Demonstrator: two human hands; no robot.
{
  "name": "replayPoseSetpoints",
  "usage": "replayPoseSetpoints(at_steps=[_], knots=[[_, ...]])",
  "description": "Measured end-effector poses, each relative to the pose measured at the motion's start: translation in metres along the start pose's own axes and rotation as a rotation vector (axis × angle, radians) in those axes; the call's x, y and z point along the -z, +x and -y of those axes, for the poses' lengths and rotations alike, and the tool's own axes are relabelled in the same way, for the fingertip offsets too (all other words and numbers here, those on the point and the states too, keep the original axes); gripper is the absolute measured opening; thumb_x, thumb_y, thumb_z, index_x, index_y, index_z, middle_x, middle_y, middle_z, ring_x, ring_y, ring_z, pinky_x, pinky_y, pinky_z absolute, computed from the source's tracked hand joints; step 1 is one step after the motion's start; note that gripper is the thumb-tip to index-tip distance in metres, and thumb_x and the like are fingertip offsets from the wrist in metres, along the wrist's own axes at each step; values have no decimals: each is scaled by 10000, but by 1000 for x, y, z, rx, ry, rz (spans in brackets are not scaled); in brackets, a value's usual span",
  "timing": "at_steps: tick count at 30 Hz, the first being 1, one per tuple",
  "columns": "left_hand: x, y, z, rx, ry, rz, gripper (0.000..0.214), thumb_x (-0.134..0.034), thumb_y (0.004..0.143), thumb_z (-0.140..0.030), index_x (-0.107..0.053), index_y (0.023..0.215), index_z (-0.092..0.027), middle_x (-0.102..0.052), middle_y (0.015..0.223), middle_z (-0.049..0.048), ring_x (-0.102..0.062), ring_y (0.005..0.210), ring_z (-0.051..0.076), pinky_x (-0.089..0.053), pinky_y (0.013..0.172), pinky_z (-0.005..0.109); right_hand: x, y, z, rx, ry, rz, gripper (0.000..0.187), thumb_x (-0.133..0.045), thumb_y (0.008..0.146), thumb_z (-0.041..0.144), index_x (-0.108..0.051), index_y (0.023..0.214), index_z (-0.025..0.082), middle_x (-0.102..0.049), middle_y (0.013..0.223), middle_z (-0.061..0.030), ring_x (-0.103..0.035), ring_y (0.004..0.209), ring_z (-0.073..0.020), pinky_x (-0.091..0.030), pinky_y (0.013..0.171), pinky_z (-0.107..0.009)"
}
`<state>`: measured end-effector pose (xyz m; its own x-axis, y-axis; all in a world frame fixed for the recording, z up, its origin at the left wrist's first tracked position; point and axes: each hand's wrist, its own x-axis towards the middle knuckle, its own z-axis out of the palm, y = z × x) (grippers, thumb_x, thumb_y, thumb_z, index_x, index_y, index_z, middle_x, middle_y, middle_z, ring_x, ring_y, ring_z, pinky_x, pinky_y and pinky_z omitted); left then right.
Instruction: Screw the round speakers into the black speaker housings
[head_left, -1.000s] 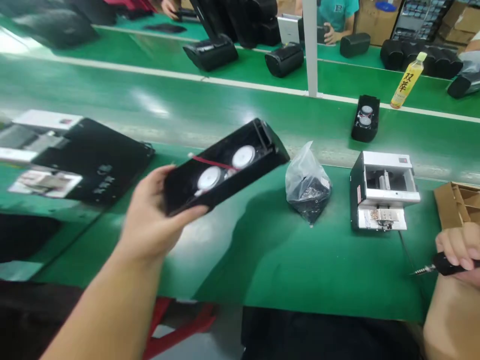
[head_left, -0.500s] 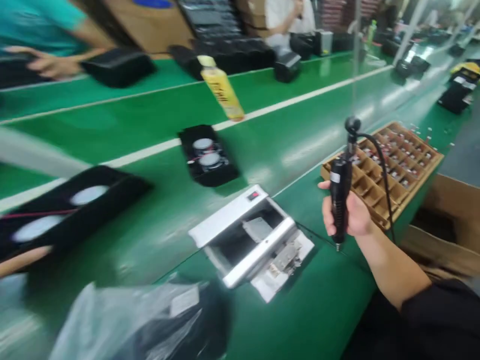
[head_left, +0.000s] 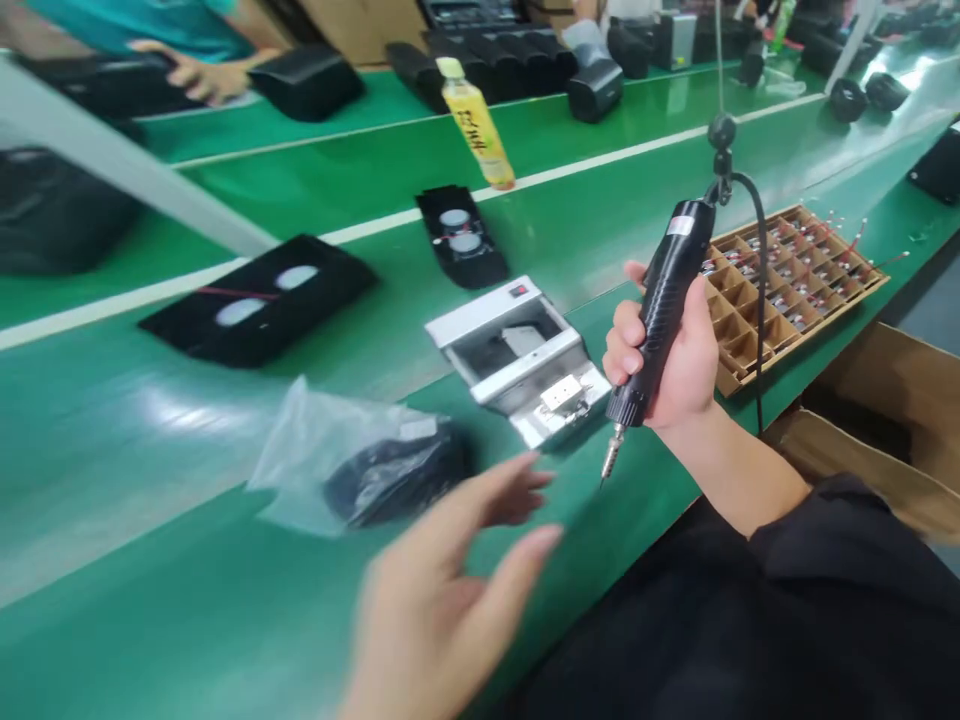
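Observation:
My right hand point(head_left: 686, 350) is wrapped round a black electric screwdriver point(head_left: 660, 300), which hangs from a cord and points its bit down to the left. My left hand point(head_left: 457, 590) is open and empty over the near part of the green bench, thumb and fingers apart, slightly blurred. Just beyond it lies a clear plastic bag point(head_left: 300, 460) with a dark item point(head_left: 397, 470) inside. A silver-white screw feeder point(head_left: 499, 345) with a red switch sits between the bag and the screwdriver.
Two black panels with round white speakers, one left point(head_left: 262, 310) and one mid-bench point(head_left: 472, 250), lie on the green surface. A yellow-labelled bottle point(head_left: 480, 130) stands behind. At right are a partitioned cardboard tray point(head_left: 795, 290) of small wired parts and an open carton point(head_left: 885, 400). A co-worker's hand point(head_left: 202, 75) is across the bench.
My left hand has come into view, open, at the lower middle. My right hand has brought the screwdriver nearer and tilted it. The camera view has shifted.

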<state>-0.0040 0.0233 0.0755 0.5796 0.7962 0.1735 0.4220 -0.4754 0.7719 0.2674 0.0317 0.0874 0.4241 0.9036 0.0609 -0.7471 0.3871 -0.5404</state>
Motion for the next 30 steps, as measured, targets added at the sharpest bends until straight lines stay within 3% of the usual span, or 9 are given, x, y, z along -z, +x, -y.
replayPoseSetpoints(at_steps=[4, 7, 13, 16, 23, 30], knots=[[-56, -12, -28, 147, -350, 73, 446, -757, 1156, -609, -969, 1199, -219, -959, 977, 97, -907, 785, 252, -781, 772, 349, -17, -24, 6, 4, -21, 15, 775, -161, 1269, 827, -731, 1293, 302, -596, 654, 95, -465, 425, -126, -340, 418, -225], [-73, -12, -46, 170, -397, 54, 397, -750, 1123, -558, -954, 1072, -221, -937, 879, 75, -871, 677, 228, -746, 685, 307, -15, -41, 13, 80, -63, 89, 725, -254, 1243, 880, -717, 1324, 328, -588, 646, 111, -426, 400, -131, -330, 396, -242], [-83, -21, -61, 164, -423, 71, 364, -813, 1090, -527, -915, 907, -229, -884, 757, 60, -839, 625, 207, -693, 640, 259, -7, -62, 23, 225, -71, 243, 653, -596, 1127, 959, -709, 1375, 365, -638, 663, 129, -433, 386, -136, -377, 373, -275], [-89, -24, -67, 178, -445, 70, 379, -806, 1099, -530, -895, 884, -231, -859, 723, 50, -826, 607, 201, -694, 630, 254, -5, -66, 25, 213, -67, 271, 654, -621, 1121, 962, -716, 1364, 362, -652, 671, 124, -445, 387, -135, -400, 368, -284], [-91, -25, -77, 237, -494, 80, 374, -836, 1076, -530, -857, 862, -225, -801, 654, 28, -783, 539, 193, -661, 559, 245, 0, -70, 19, 184, -82, 202, 644, -564, 1146, 949, -702, 1359, 357, -629, 657, 124, -433, 397, -148, -417, 367, -300], [-92, -26, -81, 266, -497, 89, 399, -813, 1087, -543, -834, 848, -225, -751, 615, 5, -727, 500, 173, -612, 530, 240, -1, -73, 19, 102, -93, 124, 761, -642, 1055, 1051, -689, 1351, 351, -557, 642, 142, -432, 397, -128, -366, 392, -286]])
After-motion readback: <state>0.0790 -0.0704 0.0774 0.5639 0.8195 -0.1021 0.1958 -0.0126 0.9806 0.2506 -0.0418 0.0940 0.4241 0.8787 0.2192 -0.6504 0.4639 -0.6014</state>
